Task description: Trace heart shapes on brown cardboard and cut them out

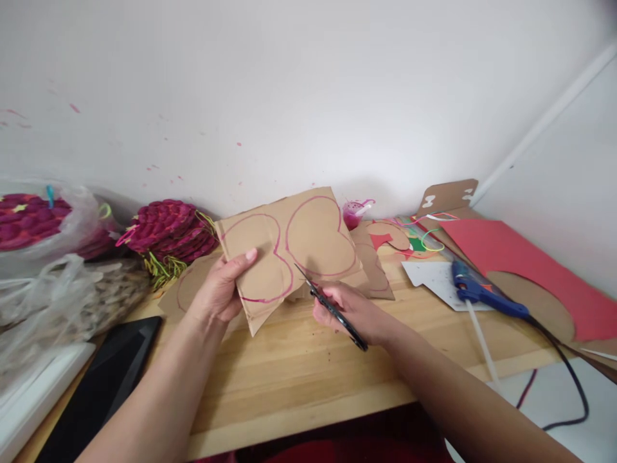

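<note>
My left hand (225, 283) grips a piece of cardboard (284, 241) by its left part, thumb on the front face. Two rounded heart-like outlines in purple marker are drawn on it. The lower edge has a notch between the two outlines. In my right hand (349, 312) is a pair of black-handled scissors (332, 308), its blades at the cardboard's lower edge beneath the right outline. Whether the blades are apart is hard to see. Behind the held piece, more marked cardboard (378, 270) lies on the wooden table (274, 379).
A blue glue gun (486, 296) with its cord lies on the right, near red sheet material (530, 263). Maroon braided bundles (168, 228) and plastic bags (58, 289) stand left, by a black tablet-like slab (103, 386). At the back is a cup with pink paint (354, 213).
</note>
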The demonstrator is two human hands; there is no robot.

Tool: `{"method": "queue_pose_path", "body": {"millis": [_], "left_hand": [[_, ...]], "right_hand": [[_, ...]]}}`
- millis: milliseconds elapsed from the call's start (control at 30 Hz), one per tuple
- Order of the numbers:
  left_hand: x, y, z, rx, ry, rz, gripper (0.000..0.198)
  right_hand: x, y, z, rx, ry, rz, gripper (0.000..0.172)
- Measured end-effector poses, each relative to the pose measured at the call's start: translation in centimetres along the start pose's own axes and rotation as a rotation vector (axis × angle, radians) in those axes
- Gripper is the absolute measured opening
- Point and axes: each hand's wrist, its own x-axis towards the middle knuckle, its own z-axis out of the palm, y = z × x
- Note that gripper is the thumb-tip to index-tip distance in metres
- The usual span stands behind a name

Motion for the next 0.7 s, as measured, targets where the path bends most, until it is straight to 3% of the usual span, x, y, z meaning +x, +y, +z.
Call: {"method": "queue_pose_path", "body": {"millis": [100, 367, 700], "left_hand": [[-0.1, 0.0, 0.2, -0.004, 0.0, -0.008, 0.048], [-0.3, 0.3, -0.2, 0.029, -0.046, -0.032, 0.063], [-0.5, 0.7, -0.3, 0.003, -0.054, -0.007, 0.059]], "right_hand": [[-0.1, 0.2, 0.0, 0.055, -0.086, 0.092, 0.041], [-0.3, -0.6, 0.3, 0.14, -0.14, 0.049, 0.05], [-0.3, 0.7, 1.2, 0.163, 0.022, 0.067, 0.053]]}}
